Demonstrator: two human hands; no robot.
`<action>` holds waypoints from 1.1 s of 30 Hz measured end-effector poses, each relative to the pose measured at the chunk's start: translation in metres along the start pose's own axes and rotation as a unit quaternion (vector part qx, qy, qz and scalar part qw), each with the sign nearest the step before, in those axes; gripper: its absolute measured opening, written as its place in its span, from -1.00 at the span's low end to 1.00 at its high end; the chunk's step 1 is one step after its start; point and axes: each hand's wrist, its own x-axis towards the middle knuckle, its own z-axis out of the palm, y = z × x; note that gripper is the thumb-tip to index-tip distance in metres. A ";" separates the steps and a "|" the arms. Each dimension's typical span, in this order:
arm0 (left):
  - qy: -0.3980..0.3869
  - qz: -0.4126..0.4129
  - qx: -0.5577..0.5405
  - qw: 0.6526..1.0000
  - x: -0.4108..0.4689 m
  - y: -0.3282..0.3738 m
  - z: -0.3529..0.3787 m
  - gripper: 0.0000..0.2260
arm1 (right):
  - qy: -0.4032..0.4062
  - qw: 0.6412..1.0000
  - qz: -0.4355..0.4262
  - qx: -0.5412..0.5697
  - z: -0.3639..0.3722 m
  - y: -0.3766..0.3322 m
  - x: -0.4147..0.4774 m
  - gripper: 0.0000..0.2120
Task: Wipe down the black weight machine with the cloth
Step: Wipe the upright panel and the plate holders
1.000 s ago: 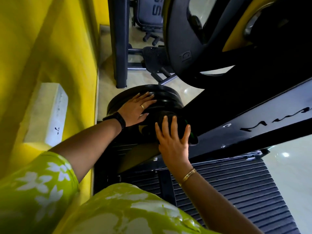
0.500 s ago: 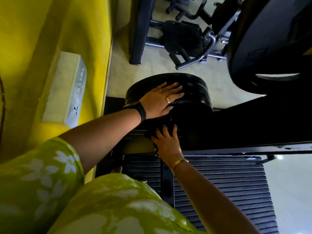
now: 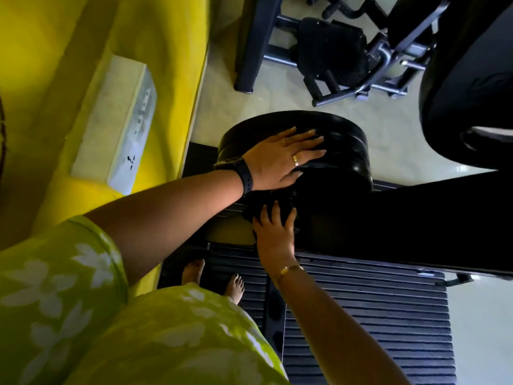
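Currently we log both hands on the black weight machine (image 3: 402, 223), whose dark frame beam runs from mid-view out toward 3 o'clock.

Left hand (image 3: 280, 159): fingers straight and spread, palm flat on the stack of weight plates (image 3: 341, 143), pointing toward 2 o'clock. It holds nothing.

Right hand (image 3: 274, 234): fingers spread and nearly straight, pressing the cloth (image 3: 254, 209) against the machine just under the plates. The cloth is dark on dark metal. We cannot trace its full edge, only a crumple at 11 o'clock from the right knuckles.

Key relation: the long stretch of beam lies at 3 o'clock from the right hand, with its axis roughly 9-to-3. The right hand is the nearer one and has the cloth under it. We judge that a sweep along that axis would suit. The plates sit at 12 o'clock of the cloth and overhang it, so travel that way looks blocked.

Around:
- ribbed footplate (image 3: 374, 315) at 5 o'clock
- bare feet (image 3: 194, 270) at 7 o'clock, on its left part
- yellow wall (image 3: 155, 51) at 10 o'clock, carrying a white box (image 3: 119, 120)
- another machine (image 3: 333, 51) on the floor at 12 o'clock
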 end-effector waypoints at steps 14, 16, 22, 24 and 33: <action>-0.024 -0.025 0.016 0.999 0.002 0.009 -0.007 -0.50 | 0.018 0.996 -0.087 0.029 -0.002 0.017 -0.034 -0.57; -0.022 -0.032 0.019 0.999 0.001 0.011 -0.008 -0.51 | 0.123 0.991 -0.024 0.050 -0.006 0.027 -0.057 -0.60; 0.037 -0.046 0.054 0.997 -0.006 0.017 0.000 -0.54 | 0.178 0.982 0.057 0.023 0.002 0.022 -0.059 -0.53; 0.093 -0.065 0.051 0.992 -0.018 0.024 0.009 -0.58 | 0.138 0.989 0.055 0.013 0.003 0.015 -0.048 -0.50; 0.173 -0.491 -0.080 0.850 -0.159 0.069 0.109 -0.45 | 0.034 0.999 -0.026 -0.008 0.016 -0.002 0.005 -0.48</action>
